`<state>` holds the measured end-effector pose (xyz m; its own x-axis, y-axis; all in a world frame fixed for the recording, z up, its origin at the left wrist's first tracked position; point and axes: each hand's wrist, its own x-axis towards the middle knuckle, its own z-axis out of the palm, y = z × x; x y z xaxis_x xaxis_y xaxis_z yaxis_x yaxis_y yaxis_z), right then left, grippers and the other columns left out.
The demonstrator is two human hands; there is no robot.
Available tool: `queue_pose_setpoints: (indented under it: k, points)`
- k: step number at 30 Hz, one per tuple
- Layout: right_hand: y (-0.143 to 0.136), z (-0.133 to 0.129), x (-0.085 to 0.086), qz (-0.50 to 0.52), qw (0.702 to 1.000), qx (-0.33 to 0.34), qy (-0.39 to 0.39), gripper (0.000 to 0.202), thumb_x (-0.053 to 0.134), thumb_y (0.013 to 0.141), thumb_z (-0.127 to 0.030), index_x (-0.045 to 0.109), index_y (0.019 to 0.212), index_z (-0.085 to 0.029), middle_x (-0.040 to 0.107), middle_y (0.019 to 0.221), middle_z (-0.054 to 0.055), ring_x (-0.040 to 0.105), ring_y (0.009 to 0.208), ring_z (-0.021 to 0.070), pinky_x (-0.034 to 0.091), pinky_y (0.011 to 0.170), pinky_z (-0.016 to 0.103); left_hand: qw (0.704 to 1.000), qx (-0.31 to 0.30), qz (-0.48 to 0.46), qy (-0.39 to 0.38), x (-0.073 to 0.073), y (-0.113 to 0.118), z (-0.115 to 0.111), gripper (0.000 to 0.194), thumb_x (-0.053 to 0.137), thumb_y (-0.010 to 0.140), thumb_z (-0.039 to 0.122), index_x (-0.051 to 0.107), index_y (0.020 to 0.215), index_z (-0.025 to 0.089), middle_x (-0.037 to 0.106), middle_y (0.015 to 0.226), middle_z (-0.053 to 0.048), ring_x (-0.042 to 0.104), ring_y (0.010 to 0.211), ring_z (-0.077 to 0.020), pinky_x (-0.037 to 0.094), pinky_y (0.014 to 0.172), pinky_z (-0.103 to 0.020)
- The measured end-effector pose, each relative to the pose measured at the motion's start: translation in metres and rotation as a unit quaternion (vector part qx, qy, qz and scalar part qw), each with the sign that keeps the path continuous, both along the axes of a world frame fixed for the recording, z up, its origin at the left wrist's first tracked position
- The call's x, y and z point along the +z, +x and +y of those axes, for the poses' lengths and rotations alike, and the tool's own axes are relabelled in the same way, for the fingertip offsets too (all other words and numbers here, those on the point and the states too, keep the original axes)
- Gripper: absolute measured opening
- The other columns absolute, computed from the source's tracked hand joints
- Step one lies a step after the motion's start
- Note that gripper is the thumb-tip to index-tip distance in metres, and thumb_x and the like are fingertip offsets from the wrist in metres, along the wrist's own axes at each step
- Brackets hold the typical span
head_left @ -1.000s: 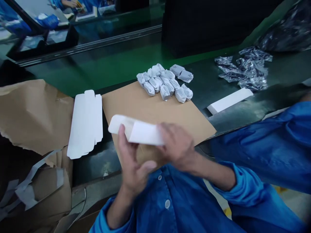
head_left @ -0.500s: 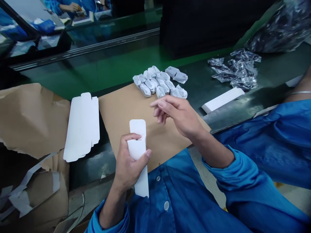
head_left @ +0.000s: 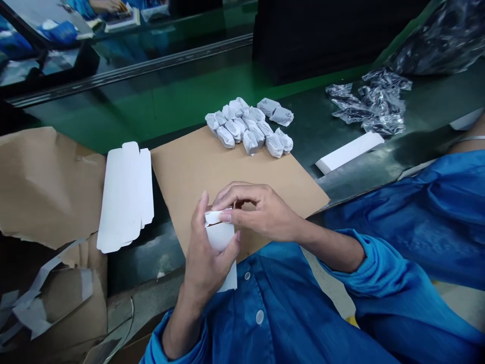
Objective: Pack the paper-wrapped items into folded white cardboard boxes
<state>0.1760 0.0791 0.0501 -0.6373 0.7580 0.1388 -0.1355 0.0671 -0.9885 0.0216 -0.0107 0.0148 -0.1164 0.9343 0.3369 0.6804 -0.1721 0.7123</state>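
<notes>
A narrow white box (head_left: 222, 236) is held by my left hand (head_left: 206, 253), its thumb on the front face and fingers behind the left side. At the box's upper end, my right hand (head_left: 261, 210) pinches the white end flap between thumb and fingers, and the flap is bent over. Beneath and beyond the hands lies a brown cardboard sheet (head_left: 189, 162). Several small bundles wrapped in pale paper (head_left: 242, 124) sit at the sheet's far edge, partly on the dark bench.
Flat white box blanks (head_left: 125, 197) are stacked on the left, beside brown paper (head_left: 49, 187). On the right are a white box (head_left: 350, 152), clear plastic packets (head_left: 373, 103) and a large plastic bag (head_left: 443, 40). Another person's blue sleeve (head_left: 428, 217) is at the right edge.
My right hand has come down and left from above the sheet to the box's top and taken hold of the flap. The flap, upright before, is now folded over.
</notes>
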Motion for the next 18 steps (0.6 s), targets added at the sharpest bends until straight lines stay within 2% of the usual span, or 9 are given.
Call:
queue_pose_setpoints:
  k: [2, 6, 10, 12, 14, 16, 18]
  points:
    - [0.002, -0.004, -0.003, 0.009, 1.000, 0.002, 0.014, 0.015, 0.071, 0.086, -0.031, 0.074, 0.093, -0.018, 0.068, 0.098, 0.004, 0.064, 0.093, 0.0154, 0.052, 0.079, 0.029, 1.000, -0.013, 0.016, -0.011, 0.004, -0.003, -0.002, 0.080, 0.073, 0.082, 0.039, 0.032, 0.150, 0.028, 0.046, 0.146, -0.014, 0.056, 0.127, -0.0303, 0.052, 0.099, -0.044]
    - [0.005, -0.012, -0.012, 0.023, 0.998, -0.044, 0.050, 0.016, 0.070, 0.087, -0.030, 0.073, 0.099, -0.019, 0.069, 0.106, 0.006, 0.064, 0.101, 0.0170, 0.054, 0.085, 0.032, 0.999, -0.035, 0.041, 0.005, 0.007, -0.005, -0.003, 0.074, 0.071, 0.084, 0.037, 0.034, 0.148, 0.026, 0.053, 0.135, -0.013, 0.061, 0.119, -0.0275, 0.056, 0.094, -0.042]
    - [0.004, -0.015, -0.016, 0.047, 0.997, -0.005, -0.061, 0.019, 0.074, 0.084, -0.034, 0.072, 0.093, -0.016, 0.070, 0.100, 0.005, 0.066, 0.093, 0.0164, 0.054, 0.081, 0.031, 0.994, -0.070, 0.083, 0.015, 0.007, -0.005, -0.001, 0.073, 0.069, 0.085, 0.034, 0.034, 0.149, 0.026, 0.057, 0.127, -0.012, 0.064, 0.111, -0.0262, 0.058, 0.086, -0.039]
    - [0.004, -0.017, -0.016, 0.064, 0.993, -0.027, -0.090, 0.020, 0.074, 0.085, -0.035, 0.071, 0.092, -0.016, 0.070, 0.097, 0.005, 0.067, 0.091, 0.0160, 0.054, 0.079, 0.031, 0.992, -0.069, 0.100, 0.019, 0.008, -0.003, 0.000, 0.077, 0.069, 0.085, 0.034, 0.030, 0.151, 0.025, 0.058, 0.126, -0.012, 0.064, 0.111, -0.0265, 0.058, 0.085, -0.039]
    - [0.003, -0.021, -0.015, 0.069, 0.993, -0.075, -0.058, 0.017, 0.073, 0.086, -0.033, 0.072, 0.092, -0.018, 0.071, 0.099, 0.005, 0.067, 0.094, 0.0164, 0.054, 0.082, 0.032, 0.992, -0.066, 0.108, 0.028, 0.009, -0.001, 0.001, 0.078, 0.067, 0.086, 0.033, 0.027, 0.153, 0.025, 0.059, 0.122, -0.012, 0.065, 0.108, -0.0255, 0.058, 0.084, -0.038]
    - [0.003, -0.025, -0.015, 0.060, 0.992, -0.113, 0.014, 0.012, 0.070, 0.089, -0.030, 0.073, 0.092, -0.019, 0.072, 0.101, 0.005, 0.066, 0.100, 0.0165, 0.054, 0.090, 0.034, 0.991, -0.071, 0.107, 0.035, 0.010, -0.001, 0.002, 0.076, 0.065, 0.088, 0.031, 0.026, 0.153, 0.026, 0.059, 0.119, -0.011, 0.065, 0.106, -0.0240, 0.058, 0.083, -0.037]
    - [0.002, -0.029, -0.018, 0.043, 0.988, -0.114, 0.098, 0.013, 0.066, 0.091, -0.030, 0.073, 0.097, -0.020, 0.072, 0.106, 0.005, 0.065, 0.106, 0.0165, 0.052, 0.096, 0.035, 0.992, -0.073, 0.100, 0.035, 0.011, -0.003, 0.003, 0.074, 0.065, 0.088, 0.031, 0.027, 0.152, 0.026, 0.059, 0.121, -0.011, 0.065, 0.107, -0.0234, 0.058, 0.084, -0.036]
